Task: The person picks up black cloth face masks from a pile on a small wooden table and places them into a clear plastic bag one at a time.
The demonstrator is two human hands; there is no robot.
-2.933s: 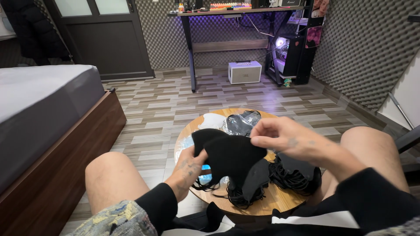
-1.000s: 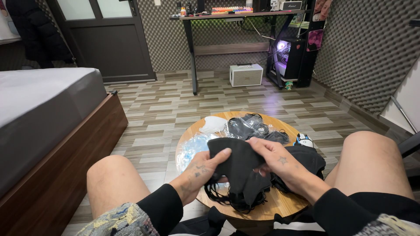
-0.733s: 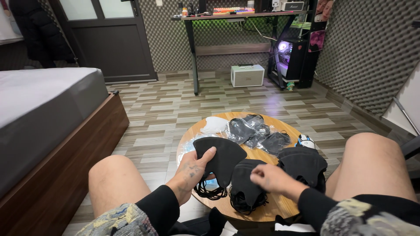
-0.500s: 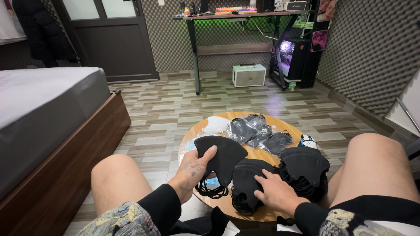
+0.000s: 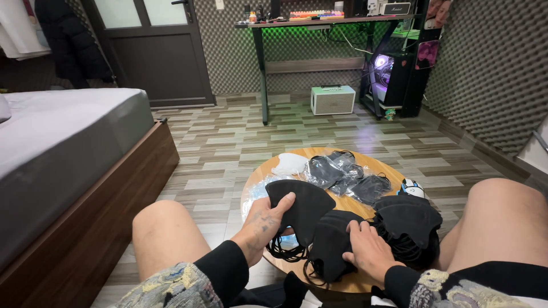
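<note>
Now right hand (image 5: 368,254) presses a lowered black mask (image 5: 331,242).

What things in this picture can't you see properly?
All in the head view:
- The round wooden table: its near edge is hidden behind the arms and black masks.
- The black mask pile by the right knee: too dark to count the masks.
- The left hand covers part of a black mask; its ear loops are tangled.
- The right hand rests on another mask; its palm side is hidden.
- The desk: small items too tiny to tell.
</note>
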